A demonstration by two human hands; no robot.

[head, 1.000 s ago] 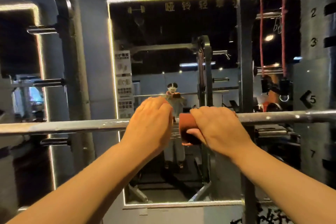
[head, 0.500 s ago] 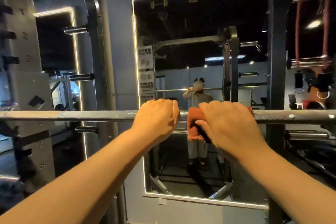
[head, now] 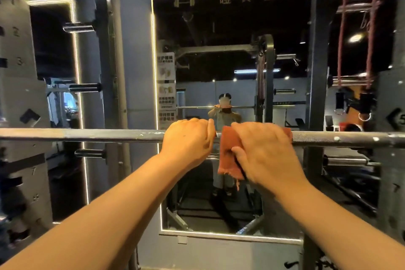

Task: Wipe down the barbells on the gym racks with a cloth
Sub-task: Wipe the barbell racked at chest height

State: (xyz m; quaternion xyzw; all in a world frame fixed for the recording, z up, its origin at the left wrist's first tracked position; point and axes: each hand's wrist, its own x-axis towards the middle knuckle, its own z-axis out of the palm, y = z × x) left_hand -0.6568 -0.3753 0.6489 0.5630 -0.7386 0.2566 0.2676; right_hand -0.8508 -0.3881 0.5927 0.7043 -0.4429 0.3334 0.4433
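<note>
Where the right hand (head: pixel 266 155) wraps cloth (head: pixel 227 149), bare barbell (head: pixel 341 139) extends rightward.

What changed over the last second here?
Mostly the view: the head turned left, bringing the left upright into frame. A strip of cloth now shows beyond the right hand. Nothing was let go: the right hand still holds the cloth on the barbell, the left hand still grips bare bar beside it.
</note>
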